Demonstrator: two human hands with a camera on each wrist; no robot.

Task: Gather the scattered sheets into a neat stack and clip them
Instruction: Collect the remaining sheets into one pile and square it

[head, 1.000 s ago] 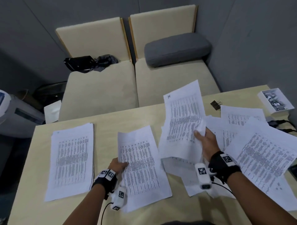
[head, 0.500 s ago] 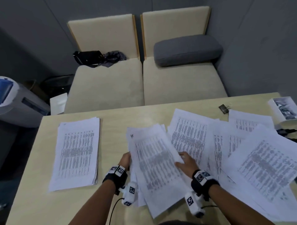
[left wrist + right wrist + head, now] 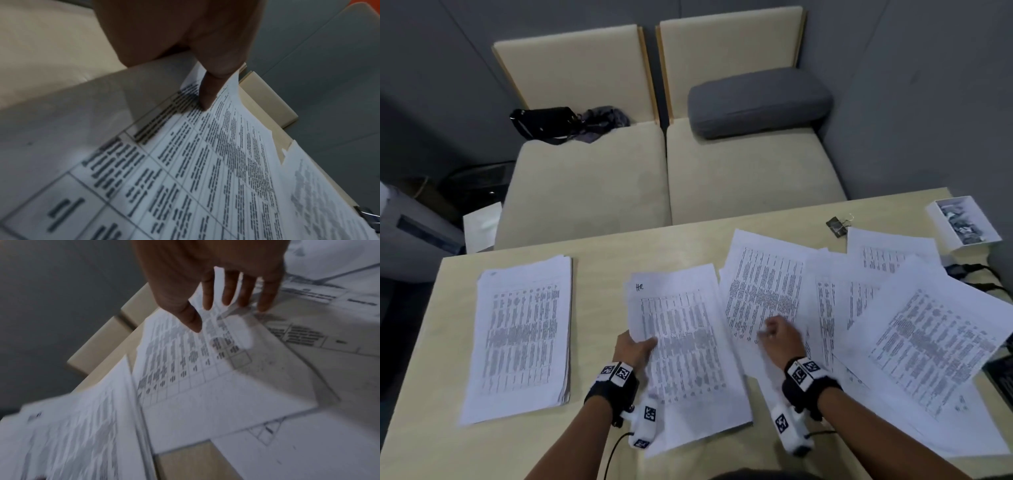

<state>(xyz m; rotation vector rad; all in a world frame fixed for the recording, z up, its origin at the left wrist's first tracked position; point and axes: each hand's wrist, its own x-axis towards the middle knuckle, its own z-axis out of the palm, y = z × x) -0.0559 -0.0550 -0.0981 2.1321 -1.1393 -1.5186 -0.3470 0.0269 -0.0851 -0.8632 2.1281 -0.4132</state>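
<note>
A pile of printed sheets (image 3: 685,346) lies in the middle of the table. My left hand (image 3: 650,342) pinches its left edge, and in the left wrist view the thumb (image 3: 207,91) lies on the top sheet (image 3: 205,178). My right hand (image 3: 770,329) rests just right of the pile, its spread fingers (image 3: 226,293) touching a loose sheet (image 3: 763,287) and holding nothing. More scattered sheets (image 3: 928,342) overlap one another on the right. A squared stack (image 3: 520,335) lies at the left. A black binder clip (image 3: 837,226) sits behind the loose sheets.
A white box of clips (image 3: 962,222) stands at the table's far right corner, with a black cable (image 3: 976,270) beside it. Two beige seats (image 3: 661,178) with a grey cushion (image 3: 756,101) and a black bag (image 3: 544,123) are behind the table (image 3: 619,253).
My right hand carried a lifted sheet left onto the middle pile, let it go and moved right onto the neighbouring loose sheet. The left hand stayed at the pile's left edge.
</note>
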